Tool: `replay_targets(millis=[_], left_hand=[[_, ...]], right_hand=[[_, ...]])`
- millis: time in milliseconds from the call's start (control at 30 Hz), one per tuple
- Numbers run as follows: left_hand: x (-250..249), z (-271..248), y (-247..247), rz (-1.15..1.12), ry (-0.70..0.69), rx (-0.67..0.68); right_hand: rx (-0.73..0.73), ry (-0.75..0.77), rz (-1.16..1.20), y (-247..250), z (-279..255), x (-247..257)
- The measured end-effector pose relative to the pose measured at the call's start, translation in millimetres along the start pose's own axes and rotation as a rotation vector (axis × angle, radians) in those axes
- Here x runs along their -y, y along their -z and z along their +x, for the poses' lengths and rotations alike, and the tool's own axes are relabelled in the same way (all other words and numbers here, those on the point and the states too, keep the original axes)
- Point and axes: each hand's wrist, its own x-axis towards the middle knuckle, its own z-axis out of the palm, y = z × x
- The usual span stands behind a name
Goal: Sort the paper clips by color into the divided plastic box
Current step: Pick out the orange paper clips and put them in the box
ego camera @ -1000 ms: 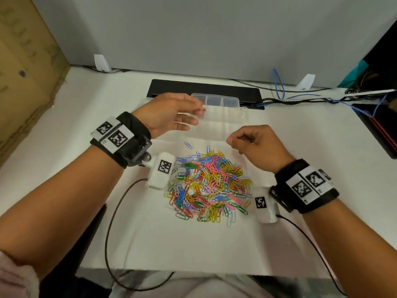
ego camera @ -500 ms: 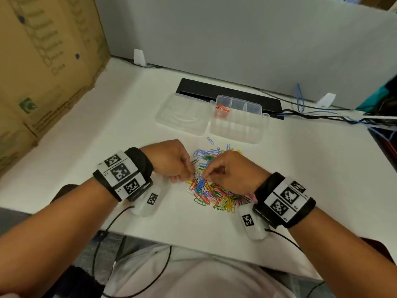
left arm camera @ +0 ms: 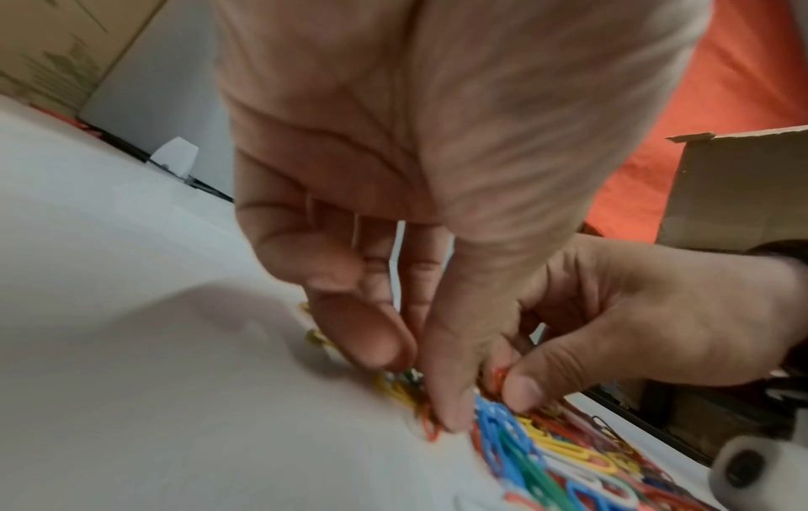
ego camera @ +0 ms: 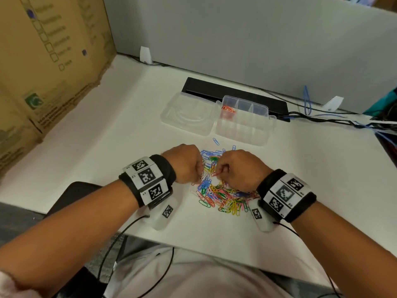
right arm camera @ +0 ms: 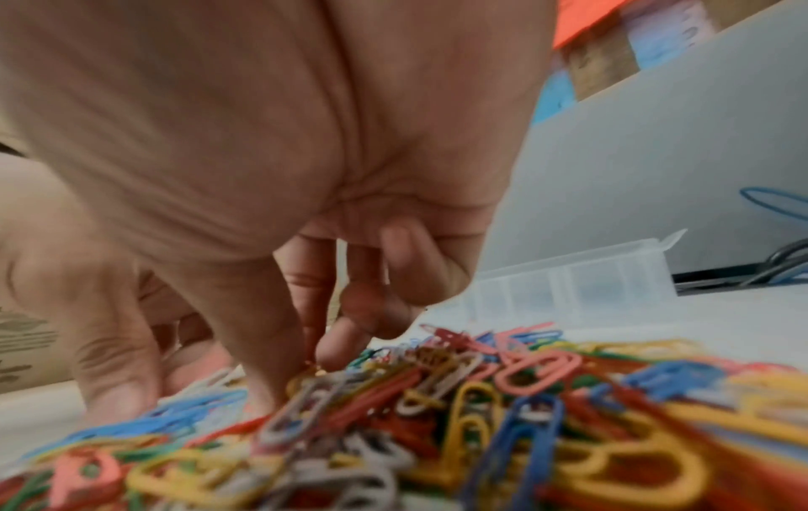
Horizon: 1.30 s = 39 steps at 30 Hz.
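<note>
Nearest the person, both wrists wear black bands with white panels of square black-and-white coded markers, and small printed characters beside them are too small to read. Just past the bands, the pile of paper clips lies on the white table, a mix of blue, yellow, green, red, pink and white. The left hand is down at the pile's left edge with its fingers bent and its thumb tip pressed onto a red clip on the table; whether it actually grips a clip cannot be told, since the left wrist view is blurred. The right hand sits just beside it, almost touching, and pinches a red paper clip between thumb and forefinger above the pile.

A few loose blue clips lie on the table beyond the hands. Farther on stands the divided plastic box, clear, its lid folded open flat to the left. A small cluster of red clips lies in the box's far-left compartment; the other compartments look bare.

Behind the box runs a black bar with cables, then a grey partition. At far left a cardboard box carries a green logo and printed checkbox lines, not legible.
</note>
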Motion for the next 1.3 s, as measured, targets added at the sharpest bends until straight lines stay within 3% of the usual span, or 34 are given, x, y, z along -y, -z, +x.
replay_targets(millis=[133, 300, 433, 633, 800, 967, 1133, 1300], left_hand=[[-1, 1, -1, 0.081, -0.042, -0.002], [1, 3, -3, 0.098, -0.088, -0.054], [7, 4, 2, -0.104, -0.089, -0.022], [11, 6, 10, -0.503, 0.075, 0.045], [1, 2, 8, -0.249, -0.083, 0.056], [-3, 1, 6, -0.049, -0.092, 0.020], [3, 3, 5, 0.010, -0.041, 0.000], [9, 3, 8, -0.057, -0.035, 0.017]], right_hand=[[-0.091, 0.004, 0.090, 5, -7, -6], [0.032, 0.114, 0.153, -2, -11, 12], [0.019, 0.109, 0.159, -3, -7, 13], [-0.136, -0.020, 0.134, 17, -4, -12], [-0.105, 0.020, 0.151, 18, 3, -9], [-0.019, 0.092, 0.058, 13, 20, 0], [0.043, 0.094, -0.007, 13, 29, 1], [-0.014, 0.078, 0.013, 15, 25, -7]])
